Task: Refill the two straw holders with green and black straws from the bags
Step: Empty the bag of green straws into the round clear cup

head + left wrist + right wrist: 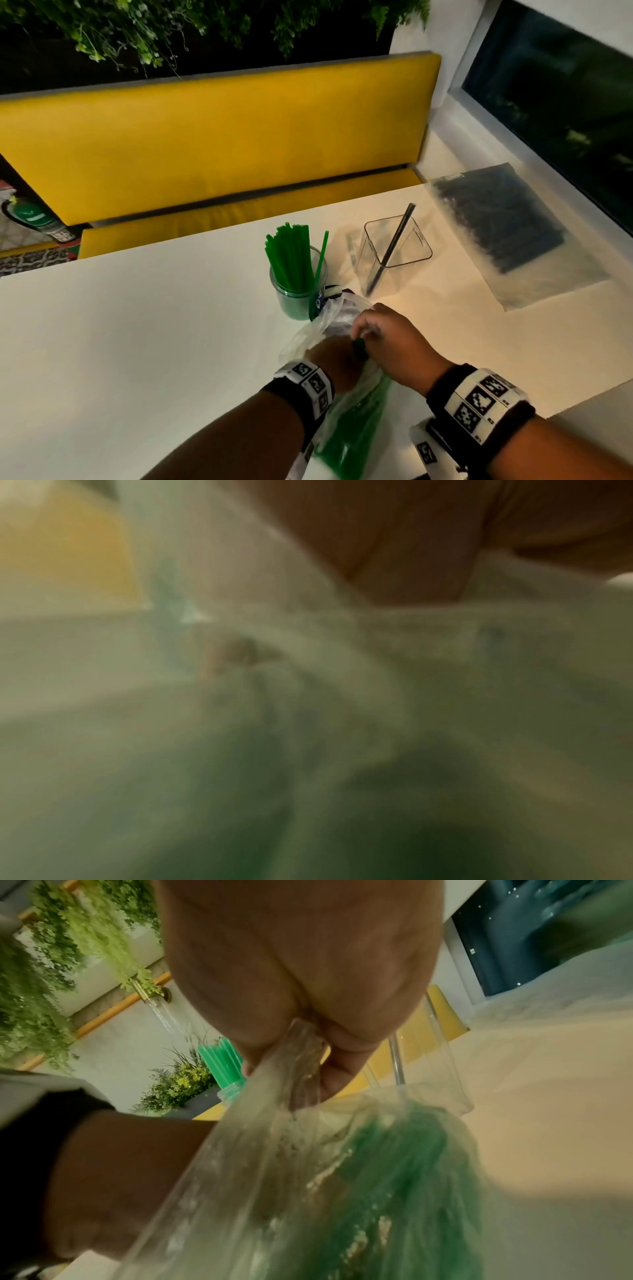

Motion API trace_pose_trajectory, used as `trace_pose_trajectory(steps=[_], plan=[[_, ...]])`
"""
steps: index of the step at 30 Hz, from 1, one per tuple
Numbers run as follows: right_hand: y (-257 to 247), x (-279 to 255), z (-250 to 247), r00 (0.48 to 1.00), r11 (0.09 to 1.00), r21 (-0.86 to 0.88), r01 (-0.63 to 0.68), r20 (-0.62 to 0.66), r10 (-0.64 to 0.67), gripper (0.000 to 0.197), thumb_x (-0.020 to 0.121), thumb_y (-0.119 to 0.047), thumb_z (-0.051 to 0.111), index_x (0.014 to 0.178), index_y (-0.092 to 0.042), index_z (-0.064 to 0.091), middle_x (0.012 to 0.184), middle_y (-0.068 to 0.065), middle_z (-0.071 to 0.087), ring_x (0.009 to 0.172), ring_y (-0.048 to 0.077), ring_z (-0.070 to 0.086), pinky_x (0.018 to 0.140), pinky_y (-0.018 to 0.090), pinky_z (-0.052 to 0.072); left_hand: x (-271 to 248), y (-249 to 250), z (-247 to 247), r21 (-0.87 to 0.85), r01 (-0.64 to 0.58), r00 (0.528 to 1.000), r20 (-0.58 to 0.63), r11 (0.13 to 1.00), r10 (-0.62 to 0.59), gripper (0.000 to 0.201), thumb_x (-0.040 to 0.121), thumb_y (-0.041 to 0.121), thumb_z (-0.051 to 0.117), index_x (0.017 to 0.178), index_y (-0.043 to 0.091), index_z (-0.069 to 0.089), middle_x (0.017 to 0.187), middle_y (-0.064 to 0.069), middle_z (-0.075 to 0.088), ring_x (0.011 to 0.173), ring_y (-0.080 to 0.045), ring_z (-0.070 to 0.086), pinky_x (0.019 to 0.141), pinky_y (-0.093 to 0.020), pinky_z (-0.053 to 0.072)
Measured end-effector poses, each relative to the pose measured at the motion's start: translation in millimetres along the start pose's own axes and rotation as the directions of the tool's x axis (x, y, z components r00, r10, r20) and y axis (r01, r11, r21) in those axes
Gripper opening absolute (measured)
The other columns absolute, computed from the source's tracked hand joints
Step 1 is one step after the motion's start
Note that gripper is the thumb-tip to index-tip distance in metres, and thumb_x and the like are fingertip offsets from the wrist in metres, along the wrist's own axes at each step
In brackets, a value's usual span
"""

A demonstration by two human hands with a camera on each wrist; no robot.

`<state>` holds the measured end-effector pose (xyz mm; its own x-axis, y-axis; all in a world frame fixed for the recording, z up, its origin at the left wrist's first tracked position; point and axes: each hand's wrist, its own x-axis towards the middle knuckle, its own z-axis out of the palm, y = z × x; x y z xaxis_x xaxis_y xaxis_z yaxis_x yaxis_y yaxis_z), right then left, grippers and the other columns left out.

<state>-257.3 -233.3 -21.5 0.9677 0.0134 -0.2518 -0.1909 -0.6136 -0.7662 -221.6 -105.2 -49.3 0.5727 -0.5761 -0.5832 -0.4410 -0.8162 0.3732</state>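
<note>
Both my hands hold the clear bag of green straws (346, 431) at the table's near edge. My left hand (334, 356) grips it around the straw bundle, with plastic bunched over the knuckles. My right hand (366, 334) pinches the bag's crumpled mouth (298, 1047) between thumb and fingers (337, 1069). Dark green straw ends (359, 349) show between the hands. Just beyond stands the round clear holder (297, 301), packed with green straws (291, 253). The square clear holder (394, 253) to its right has one black straw (394, 246). The left wrist view is a blur of plastic (308, 696).
A flat clear bag of black straws (503, 226) lies at the table's far right by the dark window (555, 102). A yellow padded bench (219, 137) runs behind the white table (137, 325). Foliage hangs above it.
</note>
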Motion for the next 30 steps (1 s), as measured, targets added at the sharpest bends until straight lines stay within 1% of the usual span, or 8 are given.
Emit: trace_pose_trajectory(steps=[7,12,16,22,24,26,28,30], plan=[[14,0,-6,0.988,0.978,-0.179,-0.105,-0.127,0.083,0.049,0.078,0.009,0.053,0.094,-0.033,0.072,0.093,-0.007,0.047,0.082,0.011,0.053,0.068,0.012,0.037,1,-15,-6,-0.375,-0.029,0.997,-0.071,0.926,0.003,0.029,0.098,0.049,0.044,0.097,0.028,0.063,0.093,0.005,0.068,0.084,-0.014,0.063,0.076,-0.028,0.047],[12,2,-12,0.987,0.986,-0.144,-0.08,-0.152,0.058,0.054,0.075,0.01,0.054,0.098,-0.037,0.067,0.1,-0.008,0.061,0.093,0.013,0.06,0.083,0.026,0.047,-12,-16,-32,-0.428,-0.177,0.98,-0.164,0.886,0.117,0.03,0.087,0.03,0.065,0.116,0.023,0.061,0.105,0.0,0.07,0.09,-0.015,0.064,0.083,-0.03,0.052],[7,6,-11,0.988,0.997,0.058,-0.042,-0.145,0.05,0.058,0.078,0.016,0.049,0.095,-0.037,0.066,0.099,-0.015,0.067,0.081,-0.003,0.059,0.066,0.009,0.04,-15,-10,-40,-0.469,-0.175,0.984,-0.075,0.866,0.159,0.025,0.082,0.015,0.065,0.107,0.012,0.065,0.093,-0.008,0.07,0.078,-0.019,0.064,0.068,-0.028,0.051],[24,11,-7,0.986,0.988,-0.116,-0.103,-0.147,0.085,0.051,0.08,0.007,0.053,0.086,-0.044,0.056,0.103,-0.009,0.065,0.097,0.012,0.06,0.076,0.023,0.042,-58,-11,-73,-0.579,-0.322,0.941,-0.285,0.749,0.184,0.01,0.089,0.026,0.07,0.09,0.017,0.068,0.077,0.002,0.069,0.067,-0.008,0.061,0.071,-0.03,0.053],[28,11,-3,0.987,0.979,-0.163,-0.127,-0.121,0.107,0.048,0.082,0.005,0.051,0.089,-0.043,0.056,0.107,-0.008,0.063,0.099,0.015,0.059,0.08,0.028,0.044,-89,-7,-104,-0.669,-0.473,0.857,-0.502,0.573,0.121,0.008,0.089,0.023,0.07,0.088,0.015,0.07,0.08,-0.003,0.072,0.073,-0.017,0.068,0.075,-0.03,0.056],[27,11,-1,0.983,0.971,-0.163,-0.173,-0.087,0.16,0.046,0.086,0.003,0.049,0.09,-0.043,0.057,0.113,-0.008,0.061,0.101,0.013,0.057,0.081,0.029,0.043,-112,-9,-142,-0.609,-0.66,0.66,-0.75,0.439,-0.048,0.012,0.09,0.023,0.067,0.085,0.013,0.07,0.081,-0.008,0.074,0.08,-0.025,0.071,0.076,-0.035,0.06],[28,11,1,0.98,0.967,-0.16,-0.198,-0.065,0.19,0.046,0.088,0.002,0.047,0.09,-0.043,0.058,0.115,-0.009,0.06,0.103,0.011,0.056,0.082,0.028,0.042,-117,-23,-170,-0.53,-0.791,0.491,-0.848,0.307,-0.198,0.014,0.095,0.018,0.063,0.082,0.018,0.068,0.08,-0.011,0.071,0.08,-0.033,0.069,0.075,-0.045,0.058],[27,10,1,0.981,0.97,-0.147,-0.192,-0.053,0.186,0.046,0.088,0.002,0.046,0.09,-0.043,0.058,0.116,-0.008,0.06,0.105,0.011,0.056,0.083,0.028,0.043,-104,-36,-182,-0.496,-0.822,0.422,-0.86,0.28,-0.288,0.019,0.097,0.011,0.059,0.081,0.018,0.066,0.076,-0.011,0.068,0.075,-0.032,0.065,0.071,-0.045,0.055]])
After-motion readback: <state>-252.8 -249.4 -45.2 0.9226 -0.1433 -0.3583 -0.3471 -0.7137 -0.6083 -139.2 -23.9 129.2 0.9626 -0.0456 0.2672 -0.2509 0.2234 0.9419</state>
